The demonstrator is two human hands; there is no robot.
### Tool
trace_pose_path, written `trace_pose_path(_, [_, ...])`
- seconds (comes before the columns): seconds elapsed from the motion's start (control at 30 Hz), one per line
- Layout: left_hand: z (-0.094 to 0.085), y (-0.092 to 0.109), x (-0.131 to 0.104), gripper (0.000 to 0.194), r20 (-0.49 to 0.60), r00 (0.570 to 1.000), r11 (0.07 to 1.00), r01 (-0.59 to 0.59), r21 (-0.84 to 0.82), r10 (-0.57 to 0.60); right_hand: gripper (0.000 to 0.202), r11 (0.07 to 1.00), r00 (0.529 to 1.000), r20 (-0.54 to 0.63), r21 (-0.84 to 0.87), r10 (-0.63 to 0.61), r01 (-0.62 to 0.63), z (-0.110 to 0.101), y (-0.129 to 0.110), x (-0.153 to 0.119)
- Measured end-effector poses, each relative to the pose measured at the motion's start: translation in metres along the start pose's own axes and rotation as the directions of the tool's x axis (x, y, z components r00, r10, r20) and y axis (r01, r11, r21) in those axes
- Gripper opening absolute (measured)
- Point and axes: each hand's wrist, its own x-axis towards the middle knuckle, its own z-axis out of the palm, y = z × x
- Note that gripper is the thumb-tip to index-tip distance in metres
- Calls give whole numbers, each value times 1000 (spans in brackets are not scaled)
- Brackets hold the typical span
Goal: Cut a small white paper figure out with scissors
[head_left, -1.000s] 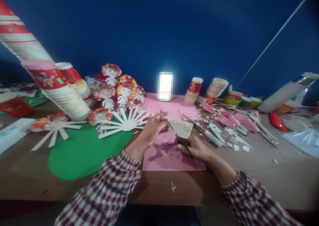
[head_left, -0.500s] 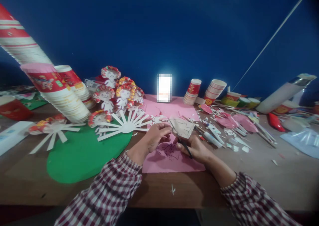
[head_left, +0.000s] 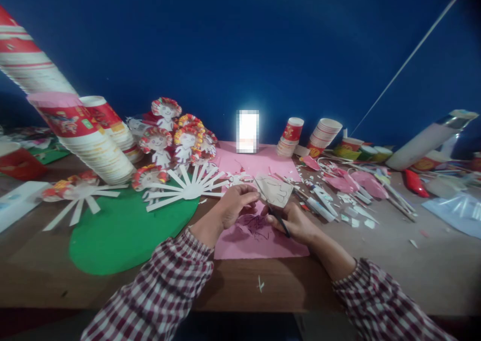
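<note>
Over the pink sheet [head_left: 233, 248], my left hand [head_left: 237, 203] is closed on the left side of a pale piece of paper [head_left: 276, 191] with a dark outline drawn on it. My right hand [head_left: 295, 223] is wrapped around dark-handled scissors [head_left: 280, 218], below the paper. The blades point up and away along the paper's left part, close to my left fingers; whether they are apart cannot be made out. Beneath my hands, dark drawn lines and a curled scrap show on the pink sheet.
Left lie a green sheet [head_left: 112, 241], a white cut paper fan shape [head_left: 191, 188] and several paper figures [head_left: 186, 143], beside tall leaning stacks of paper cups [head_left: 93, 145]. Right are glue-like tubes [head_left: 321, 208], paper scraps [head_left: 355, 222], pink cutouts [head_left: 370, 185] and a white cylinder [head_left: 428, 139]. A bright blurred rectangle [head_left: 247, 130] stands behind.
The whole view has shifted very slightly. My hands, the paper and the scissors keep almost the same position.
</note>
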Motion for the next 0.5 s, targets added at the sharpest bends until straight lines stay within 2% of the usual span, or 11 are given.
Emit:
trace_pose_path(0.27, [-2,0,1,22,-20,999,999,27,24,-27,51,999,1000,26,37,16,-17,0,-9,-1])
trace_pose_path(0.5, [0,-1,2,23,-29,1000,999,5,42,-4,48,998,1000,24,68,0,-1,1,-10,-1])
